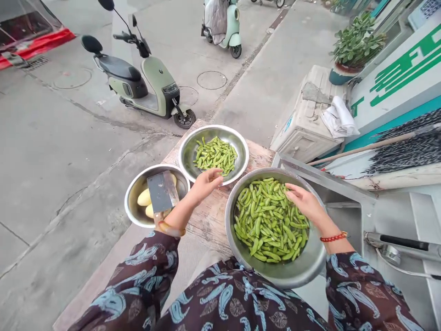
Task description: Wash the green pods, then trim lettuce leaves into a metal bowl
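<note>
My left hand (206,185) hovers at the near rim of the smaller steel bowl (184,158), its fingers stretched forward and slightly apart, with nothing visible in them. In that bowl lies a loose layer of green soybean pods (216,154). My right hand (305,202) is over the right side of the large steel basin (275,276), fingertips close to the heaped soybean pods (270,220). A gap shows between its thumb and fingers; whether the tips touch a pod I cannot tell.
Left of me a steel bowl (130,209) holds peeled potatoes (144,197), with a cleaver (161,192) across it. The bowls stand on a worn wooden table (210,225). At right are a metal sink (344,230) and faucet (396,241). A scooter (151,87) stands beyond.
</note>
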A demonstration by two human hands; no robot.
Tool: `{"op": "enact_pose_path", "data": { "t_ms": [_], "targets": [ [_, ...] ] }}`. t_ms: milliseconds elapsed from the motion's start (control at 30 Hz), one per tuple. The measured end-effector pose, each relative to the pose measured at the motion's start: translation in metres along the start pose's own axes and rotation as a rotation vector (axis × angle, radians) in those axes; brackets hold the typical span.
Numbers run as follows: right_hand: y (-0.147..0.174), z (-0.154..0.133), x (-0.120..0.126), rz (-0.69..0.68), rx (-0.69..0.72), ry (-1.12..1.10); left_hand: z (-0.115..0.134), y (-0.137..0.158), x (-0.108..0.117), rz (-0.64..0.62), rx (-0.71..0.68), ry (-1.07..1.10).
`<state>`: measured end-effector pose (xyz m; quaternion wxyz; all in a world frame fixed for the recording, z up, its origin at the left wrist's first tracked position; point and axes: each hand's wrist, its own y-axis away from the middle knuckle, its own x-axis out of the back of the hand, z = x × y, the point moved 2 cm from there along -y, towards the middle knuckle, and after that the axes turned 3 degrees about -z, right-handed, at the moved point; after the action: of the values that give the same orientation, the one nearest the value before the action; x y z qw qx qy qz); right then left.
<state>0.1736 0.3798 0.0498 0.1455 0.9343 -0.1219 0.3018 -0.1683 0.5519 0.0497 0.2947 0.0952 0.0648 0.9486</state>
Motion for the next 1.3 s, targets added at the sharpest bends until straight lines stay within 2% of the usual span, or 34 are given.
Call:
{"op": "enact_pose_path", "data": {
  "t_ms": [67,100,133,233,267,333,400,467,533,633,700,767,833,933,1000,1067,1133,1200,1300],
  "targets": [
    [0.015,0.035,0.008,0.028,-0.042,0.091,0.002,0.012,-0.031,-0.250,-0.038,-0.003],
    [0.017,0.046,0.007,0.058,-0.057,0.106,0.001,0.014,-0.049,-0.340,-0.050,-0.036],
    [0.016,0.053,0.001,0.091,-0.080,0.097,-0.002,0.013,-0.068,-0.374,-0.059,-0.087],
    [-0.002,0.051,-0.029,0.136,-0.192,-0.034,-0.011,-0.007,-0.123,-0.242,-0.069,-0.239],
    [-0.008,0.044,-0.040,0.117,-0.202,-0.087,-0.014,-0.016,-0.140,-0.201,-0.028,-0.244],
    [-0.015,0.026,-0.058,0.045,-0.151,-0.159,-0.014,-0.028,-0.167,-0.159,0.056,-0.174],
    [-0.007,0.011,-0.064,-0.018,-0.076,-0.179,-0.010,-0.028,-0.182,-0.198,0.085,-0.037],
    [0.013,0.003,-0.055,-0.048,-0.011,-0.157,-0.001,-0.015,-0.184,-0.289,0.060,0.087],
    [0.041,0.002,-0.035,-0.099,0.065,-0.125,0.009,0.004,-0.174,-0.405,0.036,0.111],
    [0.077,0.007,-0.001,-0.312,0.172,-0.053,0.023,0.028,-0.148,-0.619,-0.047,-0.122],
    [0.083,0.007,0.017,-0.400,0.199,0.044,0.030,0.030,-0.134,-0.686,-0.142,-0.324],
    [0.071,0.002,0.022,-0.354,0.225,0.149,0.033,0.019,-0.128,-0.651,-0.226,-0.474],
    [0.044,-0.010,0.012,-0.247,0.278,0.217,0.029,-0.002,-0.132,-0.550,-0.249,-0.592],
    [-0.006,-0.028,-0.017,-0.165,0.316,0.285,0.012,-0.036,-0.148,-0.397,-0.188,-0.708],
    [-0.033,-0.031,-0.032,-0.178,0.278,0.344,-0.003,-0.051,-0.156,-0.360,-0.127,-0.719],
    [-0.047,-0.024,-0.037,-0.242,0.208,0.406,-0.016,-0.056,-0.159,-0.407,-0.052,-0.719],
    [-0.045,-0.007,-0.034,-0.359,0.110,0.437,-0.024,-0.050,-0.157,-0.518,0.016,-0.733],
    [-0.032,0.012,-0.025,-0.489,0.033,0.407,-0.028,-0.035,-0.151,-0.659,0.044,-0.735],
    [0.000,0.035,-0.008,-0.632,-0.005,0.295,-0.024,-0.003,-0.145,-0.814,0.062,-0.725]
  ]
}}
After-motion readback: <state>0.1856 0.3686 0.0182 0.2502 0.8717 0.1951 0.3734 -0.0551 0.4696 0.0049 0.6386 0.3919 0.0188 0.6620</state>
